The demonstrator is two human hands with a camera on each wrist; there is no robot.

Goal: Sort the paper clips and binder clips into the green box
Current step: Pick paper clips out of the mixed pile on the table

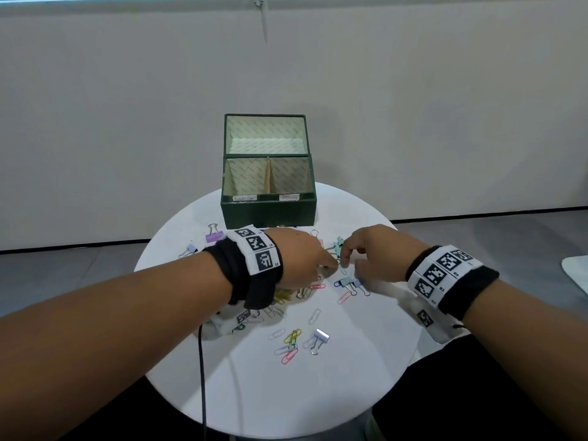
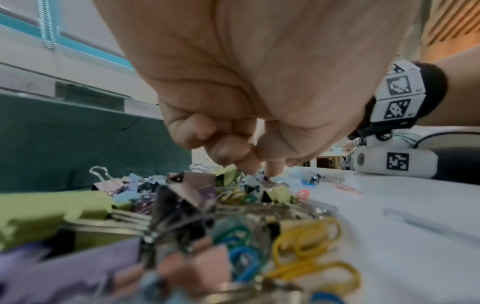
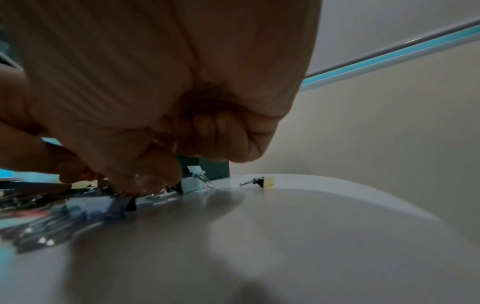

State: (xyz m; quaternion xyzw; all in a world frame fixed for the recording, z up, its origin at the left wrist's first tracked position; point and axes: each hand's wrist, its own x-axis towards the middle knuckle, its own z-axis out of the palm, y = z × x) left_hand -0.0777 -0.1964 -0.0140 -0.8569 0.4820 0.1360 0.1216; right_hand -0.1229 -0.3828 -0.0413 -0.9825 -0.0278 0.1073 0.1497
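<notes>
The green box (image 1: 270,214) stands open at the back of the round white table (image 1: 366,361), with two labelled front compartments. My left hand (image 1: 331,265) hangs over a heap of coloured binder clips and paper clips (image 2: 194,205). Its fingers are curled, and thumb and forefinger pinch a small clip in the heap (image 2: 259,171). I cannot make out which kind it is. My right hand (image 1: 345,259) meets it fingertip to fingertip, thumb and fingers pinching a pale paper clip (image 3: 145,183) on the tabletop. A teal binder clip (image 1: 339,245) lies just behind both hands.
A purple binder clip (image 1: 213,237) sits near the box's left corner. Loose paper clips (image 1: 291,342) and a lilac binder clip (image 1: 321,335) lie nearer to me. A yellow binder clip (image 3: 267,182) lies alone at the far right. A black cable (image 1: 201,361) hangs from my left wrist.
</notes>
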